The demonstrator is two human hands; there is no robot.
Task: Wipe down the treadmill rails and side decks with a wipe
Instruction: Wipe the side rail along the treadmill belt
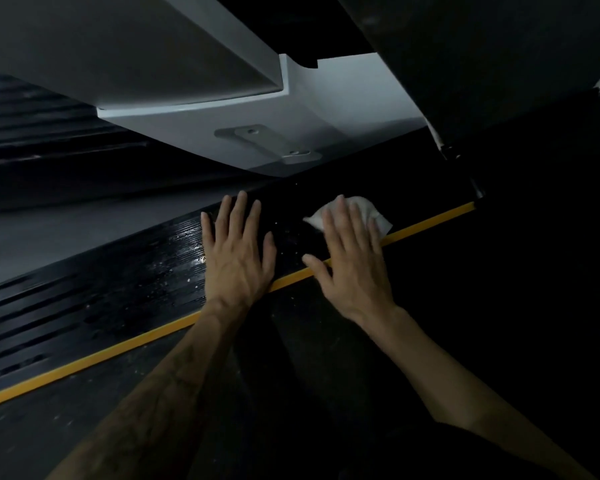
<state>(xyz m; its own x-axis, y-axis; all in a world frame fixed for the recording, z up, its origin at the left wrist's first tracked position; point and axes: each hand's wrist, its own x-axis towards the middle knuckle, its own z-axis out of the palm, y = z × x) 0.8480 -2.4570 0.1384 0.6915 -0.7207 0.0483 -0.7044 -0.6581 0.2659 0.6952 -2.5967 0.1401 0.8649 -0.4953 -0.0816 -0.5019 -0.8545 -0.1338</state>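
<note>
A black ribbed side deck (125, 292) of the treadmill runs diagonally from lower left to upper right, edged by a yellow strip (94, 356). My left hand (238, 251) lies flat on the deck with straight, spread fingers and holds nothing. Just to its right, my right hand (352, 254) presses a crumpled white wipe (368, 211) down onto the deck with flat fingers, its palm over the yellow strip. The wipe pokes out beyond the fingertips. The deck left of my left hand glistens wet with small white specks.
A grey-white treadmill upright and its base cover (291, 119) rise just beyond the hands. A dark panel (499, 64) overhangs at upper right. The dark running belt (309, 393) lies under my forearms. Grey floor (66, 237) shows at left.
</note>
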